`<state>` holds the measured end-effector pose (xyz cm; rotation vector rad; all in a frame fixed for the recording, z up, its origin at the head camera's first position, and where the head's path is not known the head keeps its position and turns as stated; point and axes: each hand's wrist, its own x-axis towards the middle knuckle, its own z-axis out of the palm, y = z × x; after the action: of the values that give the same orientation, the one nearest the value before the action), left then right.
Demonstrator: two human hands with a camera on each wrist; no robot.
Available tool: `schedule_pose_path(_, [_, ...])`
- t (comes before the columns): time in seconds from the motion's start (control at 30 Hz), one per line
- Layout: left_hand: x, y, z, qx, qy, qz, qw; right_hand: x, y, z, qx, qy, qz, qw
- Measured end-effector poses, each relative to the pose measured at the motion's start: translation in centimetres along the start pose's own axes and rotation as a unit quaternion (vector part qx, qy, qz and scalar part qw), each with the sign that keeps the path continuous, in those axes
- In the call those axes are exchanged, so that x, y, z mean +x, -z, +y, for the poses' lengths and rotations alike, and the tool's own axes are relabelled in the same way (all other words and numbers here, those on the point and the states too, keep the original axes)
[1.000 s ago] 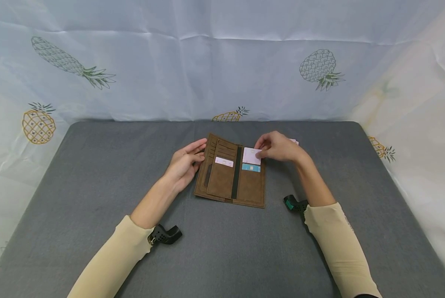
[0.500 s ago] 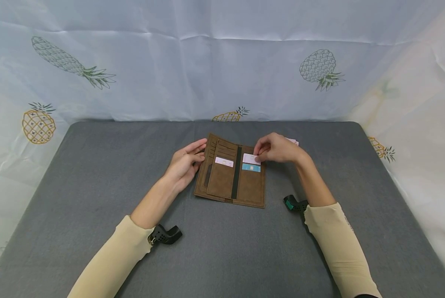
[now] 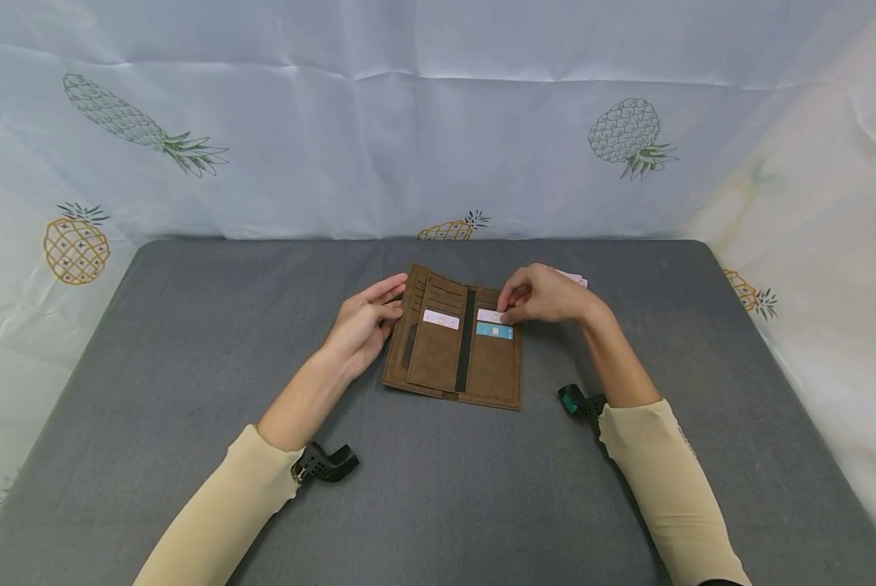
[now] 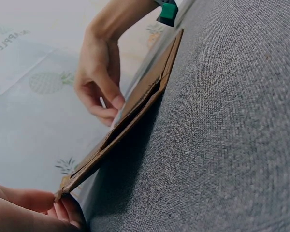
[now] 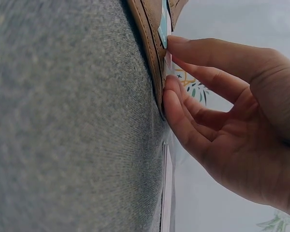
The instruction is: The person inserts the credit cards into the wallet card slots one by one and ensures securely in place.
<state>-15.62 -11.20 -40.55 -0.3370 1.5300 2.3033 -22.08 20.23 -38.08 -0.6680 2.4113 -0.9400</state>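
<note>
A brown wallet (image 3: 434, 358) lies spread open on the table, its left side raised at a slant. My left hand (image 3: 362, 330) pinches the outer left edge between thumb and fingers, as the left wrist view (image 4: 36, 210) shows. On the right side, my right hand (image 3: 551, 295) pinches a pale pink card (image 3: 487, 316) by its right part, mostly sunk in a slot. Just below it a blue card (image 3: 494, 331) shows as a strip. Another pale pink card (image 3: 441, 319) sticks out of a slot on the left side.
Behind my right hand, partly hidden, lie pink card-like pieces (image 3: 575, 278) on the grey table (image 3: 438, 496). A pale curtain (image 3: 379, 146) printed with pineapples hangs along the back and sides. Black wrist-camera mounts (image 3: 328, 462) jut from both sleeves.
The pale pink card on the right side has slid down into its slot, leaving only a narrow strip in sight. My right hand moved slightly down with it; my left hand stayed put.
</note>
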Motion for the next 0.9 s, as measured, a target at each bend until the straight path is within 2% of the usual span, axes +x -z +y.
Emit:
schedule_pose_path(0.23, [0.0, 0.0, -0.1, 0.001, -0.004, -0.004, 1.0000, 0.0, 0.1, 0.1, -0.002, -0.003, 0.001, 1.000])
schedule_pose_path(0.57, [0.1, 0.1, -0.1, 0.001, -0.002, -0.006, 1.0000, -0.2, 0.5, 0.2, 0.033, -0.002, -0.004, 0.999])
schedule_pose_path(0.9, [0.2, 0.2, -0.1, 0.001, -0.005, -0.007, 1.0000, -0.6, 1.3, 0.8, 0.052, -0.017, 0.032, 0.998])
